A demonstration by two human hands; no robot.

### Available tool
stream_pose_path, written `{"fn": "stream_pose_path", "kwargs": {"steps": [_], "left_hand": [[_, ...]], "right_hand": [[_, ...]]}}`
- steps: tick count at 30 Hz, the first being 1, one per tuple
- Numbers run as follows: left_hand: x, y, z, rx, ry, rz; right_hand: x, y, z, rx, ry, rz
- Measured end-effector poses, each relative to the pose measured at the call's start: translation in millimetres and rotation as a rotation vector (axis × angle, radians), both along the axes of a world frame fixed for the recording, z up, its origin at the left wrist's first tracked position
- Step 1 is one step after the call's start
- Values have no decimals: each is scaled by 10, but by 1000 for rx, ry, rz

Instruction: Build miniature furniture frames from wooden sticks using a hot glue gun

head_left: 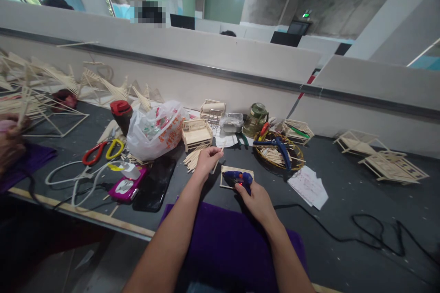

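Observation:
My right hand (256, 199) is wrapped round a blue hot glue gun (237, 177) with a small red light on its body. Below and behind the gun lies a small flat frame of wooden sticks (227, 170), partly hidden by it. Pinched in the fingertips of my left hand (208, 161) is a thin wooden stick (222, 151), held a little left of that frame. A heap of loose wooden sticks (193, 158) lies just beside my left hand. Behind the heap stands a small bench made of sticks (197, 133).
A white plastic bag (156, 128), scissors (103, 151), a purple power strip (129, 183) and a black phone (155, 185) are on the left. Right of centre are a wicker basket (299, 165), paper sheets (309, 187) and a black cord (326, 229). A co-worker's hand (12, 142) shows at far left.

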State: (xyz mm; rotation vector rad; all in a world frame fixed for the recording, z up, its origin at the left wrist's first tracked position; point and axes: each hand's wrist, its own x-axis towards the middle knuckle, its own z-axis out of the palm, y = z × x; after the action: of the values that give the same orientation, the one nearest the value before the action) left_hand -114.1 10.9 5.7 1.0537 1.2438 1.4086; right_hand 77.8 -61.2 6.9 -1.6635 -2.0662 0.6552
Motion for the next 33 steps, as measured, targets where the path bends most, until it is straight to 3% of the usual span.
{"fn": "stream_pose_path", "kwargs": {"steps": [22, 28, 33], "left_hand": [[0, -13, 21, -5, 7, -15], [-1, 10, -9, 8, 24, -26], [39, 33, -59, 33, 105, -42]], "right_hand": [[69, 7, -43, -31, 138, 27], [365, 30, -24, -40, 270, -64], [778, 34, -61, -31, 190, -238]]}}
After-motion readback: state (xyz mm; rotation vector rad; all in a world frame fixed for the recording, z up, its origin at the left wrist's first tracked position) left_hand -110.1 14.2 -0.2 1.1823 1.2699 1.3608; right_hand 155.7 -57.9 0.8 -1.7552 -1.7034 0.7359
